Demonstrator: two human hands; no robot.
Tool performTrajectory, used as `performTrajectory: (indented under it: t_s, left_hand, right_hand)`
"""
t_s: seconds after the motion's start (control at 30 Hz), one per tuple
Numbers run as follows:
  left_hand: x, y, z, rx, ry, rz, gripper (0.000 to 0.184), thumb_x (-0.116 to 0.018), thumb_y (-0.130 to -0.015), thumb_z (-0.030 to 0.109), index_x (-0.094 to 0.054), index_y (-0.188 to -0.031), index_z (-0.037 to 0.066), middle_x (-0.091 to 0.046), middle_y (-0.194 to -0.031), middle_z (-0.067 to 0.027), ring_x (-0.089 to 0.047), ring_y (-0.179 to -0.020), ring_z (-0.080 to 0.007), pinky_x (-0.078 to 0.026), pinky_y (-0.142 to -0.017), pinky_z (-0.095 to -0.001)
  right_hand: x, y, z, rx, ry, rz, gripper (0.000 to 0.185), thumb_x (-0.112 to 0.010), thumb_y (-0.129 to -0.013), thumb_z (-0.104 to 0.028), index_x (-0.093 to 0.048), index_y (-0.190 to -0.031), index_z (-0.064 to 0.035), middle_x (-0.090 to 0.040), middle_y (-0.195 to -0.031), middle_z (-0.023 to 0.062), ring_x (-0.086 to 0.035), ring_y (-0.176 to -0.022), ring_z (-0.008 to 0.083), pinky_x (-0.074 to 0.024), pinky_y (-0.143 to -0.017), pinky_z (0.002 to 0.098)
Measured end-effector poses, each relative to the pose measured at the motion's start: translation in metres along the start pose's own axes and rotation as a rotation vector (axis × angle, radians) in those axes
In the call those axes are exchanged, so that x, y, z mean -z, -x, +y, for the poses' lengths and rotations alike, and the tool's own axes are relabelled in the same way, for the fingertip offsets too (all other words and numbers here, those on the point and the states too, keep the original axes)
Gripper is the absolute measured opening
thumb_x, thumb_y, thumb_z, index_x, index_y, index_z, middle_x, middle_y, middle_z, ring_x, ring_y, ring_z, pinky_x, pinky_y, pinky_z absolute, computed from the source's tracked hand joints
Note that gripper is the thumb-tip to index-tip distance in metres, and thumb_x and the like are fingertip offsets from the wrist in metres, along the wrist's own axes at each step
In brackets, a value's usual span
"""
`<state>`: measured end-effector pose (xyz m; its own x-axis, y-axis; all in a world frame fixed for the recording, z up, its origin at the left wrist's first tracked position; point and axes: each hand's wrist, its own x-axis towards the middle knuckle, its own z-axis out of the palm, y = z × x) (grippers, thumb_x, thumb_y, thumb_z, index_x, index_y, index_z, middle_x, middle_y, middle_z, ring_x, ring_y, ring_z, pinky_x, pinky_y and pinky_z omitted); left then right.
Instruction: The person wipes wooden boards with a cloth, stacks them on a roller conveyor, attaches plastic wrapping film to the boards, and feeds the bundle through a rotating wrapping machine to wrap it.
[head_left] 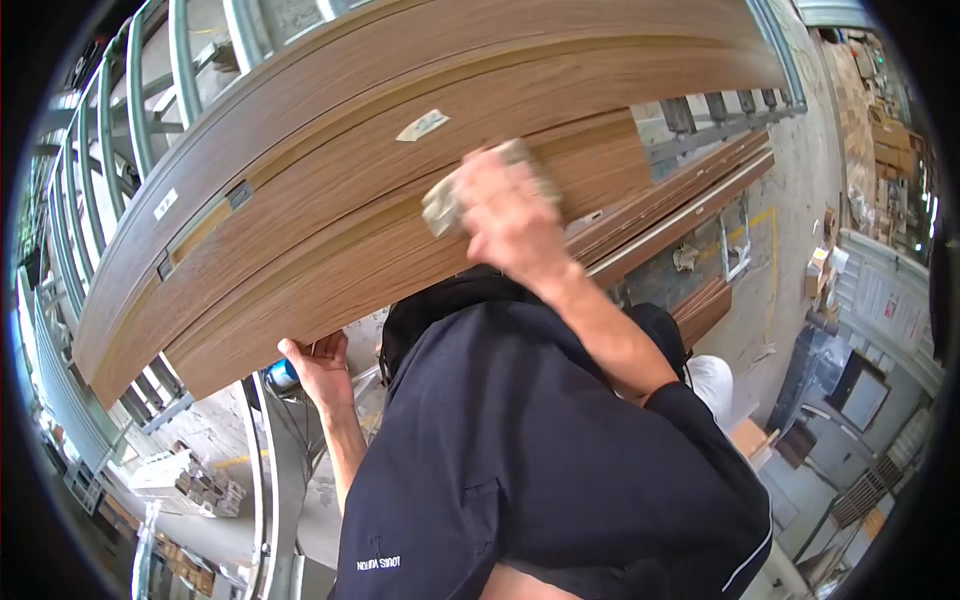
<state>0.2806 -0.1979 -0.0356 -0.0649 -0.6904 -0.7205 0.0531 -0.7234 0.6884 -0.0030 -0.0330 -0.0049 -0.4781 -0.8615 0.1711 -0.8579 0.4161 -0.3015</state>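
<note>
My right hand [508, 215] is closed around a crumpled pale rag [445, 205] and presses it onto a brown wood-grain board [350, 245]. Both hand and rag are slightly blurred. At the board's near edge, my left hand [322, 368] has its fingers curled up against the underside, holding that edge; the fingertips are partly hidden. Beyond lies another long wood-grain board [300, 125], with cut-outs, a metal piece [238, 194] and a small white label [165, 204]. A torn paper sticker [423, 125] with handwriting sits between the hand and the far edge.
A metal rack with several bars [135, 110] supports the boards. More brown strips [690, 190] lie to the right. A curved metal frame [285, 480] stands below my left hand. Stacked profiles [185, 483] rest on the floor at left; a chair [800, 440] is at right.
</note>
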Motion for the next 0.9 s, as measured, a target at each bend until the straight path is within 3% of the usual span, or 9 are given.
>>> performTrajectory:
  t_s: [0.1, 0.23, 0.3, 0.37, 0.5, 0.57, 0.63, 0.8, 0.9]
  left_hand:
    - [-0.006, 0.003, 0.003, -0.061, -0.022, -0.01, 0.064, -0.045, -0.086, 0.064, -0.052, -0.117, 0.008, -0.062, -0.104, -0.0088, -0.061, -0.092, -0.0224, -0.048, -0.084, -0.0377]
    - [-0.005, 0.001, 0.002, -0.089, -0.068, 0.008, 0.062, -0.046, -0.086, 0.063, -0.052, -0.115, 0.009, -0.062, -0.103, -0.0088, -0.06, -0.093, -0.0221, -0.048, -0.083, -0.037]
    - [-0.006, 0.001, 0.001, -0.071, -0.028, 0.019, 0.061, -0.047, -0.086, 0.062, -0.052, -0.114, 0.009, -0.061, -0.099, -0.0078, -0.06, -0.089, -0.0211, -0.048, -0.081, -0.0367]
    - [-0.001, -0.001, 0.003, 0.003, 0.018, 0.007, 0.047, -0.037, -0.095, 0.047, -0.046, -0.121, 0.008, -0.054, -0.111, -0.0064, -0.056, -0.096, -0.0207, -0.049, -0.078, -0.0349]
    - [0.011, -0.009, 0.001, -0.044, 0.05, 0.066, 0.049, -0.039, -0.095, 0.047, -0.045, -0.122, 0.007, -0.053, -0.113, -0.01, -0.053, -0.104, -0.0238, -0.048, -0.084, -0.0374]
    - [0.002, -0.007, 0.002, -0.036, 0.073, 0.113, 0.049, -0.038, -0.095, 0.047, -0.045, -0.124, 0.008, -0.053, -0.119, -0.011, -0.052, -0.108, -0.0235, -0.046, -0.088, -0.0364]
    - [0.011, -0.011, 0.005, -0.08, 0.088, 0.05, 0.049, -0.051, -0.088, 0.053, -0.055, -0.107, 0.008, -0.061, -0.095, -0.0041, -0.06, -0.081, -0.0175, -0.053, -0.075, -0.0353]
    - [0.001, -0.013, 0.0, -0.146, 0.074, 0.243, 0.05, -0.049, -0.088, 0.057, -0.056, -0.106, 0.011, -0.063, -0.086, -0.0034, -0.061, -0.082, -0.0178, -0.052, -0.076, -0.0329]
    - [-0.005, -0.009, 0.0, -0.108, 0.04, 0.145, 0.051, -0.047, -0.087, 0.06, -0.055, -0.099, 0.011, -0.064, -0.084, -0.007, -0.061, -0.077, -0.0192, -0.052, -0.067, -0.0323]
  right_hand:
    - [-0.003, 0.008, 0.016, 0.006, -0.132, 0.027, 0.054, -0.067, -0.076, -0.027, -0.052, -0.126, -0.0124, -0.053, -0.129, 0.0082, -0.046, -0.123, 0.0257, -0.0358, -0.105, 0.0372]
    - [0.026, 0.03, 0.135, -0.241, -0.022, 0.137, 0.06, -0.071, -0.069, -0.005, -0.05, -0.125, -0.0115, -0.051, -0.131, 0.0082, -0.05, -0.118, 0.0278, -0.047, -0.093, 0.0383]
    - [0.038, 0.046, 0.161, -0.277, 0.175, 0.1, 0.047, -0.059, -0.084, -0.015, -0.048, -0.13, -0.0115, -0.044, -0.138, 0.009, -0.041, -0.128, 0.0282, -0.0381, -0.102, 0.0432]
    - [0.033, 0.054, 0.148, -0.271, 0.314, 0.077, 0.042, -0.046, -0.092, -0.026, -0.049, -0.132, -0.0118, -0.038, -0.143, 0.0083, -0.034, -0.133, 0.0285, -0.0268, -0.109, 0.0468]
    - [0.015, 0.035, 0.049, -0.026, 0.089, -0.008, 0.056, -0.057, -0.078, -0.032, -0.052, -0.127, -0.0036, -0.041, -0.141, 0.0146, -0.035, -0.133, 0.0305, -0.0235, -0.11, 0.0485]
    - [0.004, 0.022, 0.008, 0.135, -0.213, -0.138, 0.063, -0.067, -0.069, -0.031, -0.053, -0.127, -0.0103, -0.041, -0.142, 0.0094, -0.034, -0.134, 0.0267, -0.0208, -0.111, 0.0482]
    - [0.0, 0.025, 0.004, 0.172, -0.205, -0.148, 0.067, -0.07, -0.065, -0.033, -0.053, -0.128, -0.0139, -0.04, -0.142, 0.0053, -0.033, -0.134, 0.0222, -0.0192, -0.111, 0.0487]
    - [0.031, 0.047, 0.094, -0.028, 0.087, -0.061, 0.049, -0.06, -0.076, -0.029, -0.058, -0.124, -0.0186, -0.047, -0.137, 0.0056, -0.039, -0.131, 0.0255, -0.0242, -0.106, 0.0555]
    - [0.036, 0.047, 0.117, -0.055, 0.134, -0.043, 0.044, -0.055, -0.084, -0.032, -0.057, -0.125, -0.019, -0.043, -0.14, 0.009, -0.037, -0.132, 0.0276, -0.0281, -0.104, 0.0526]
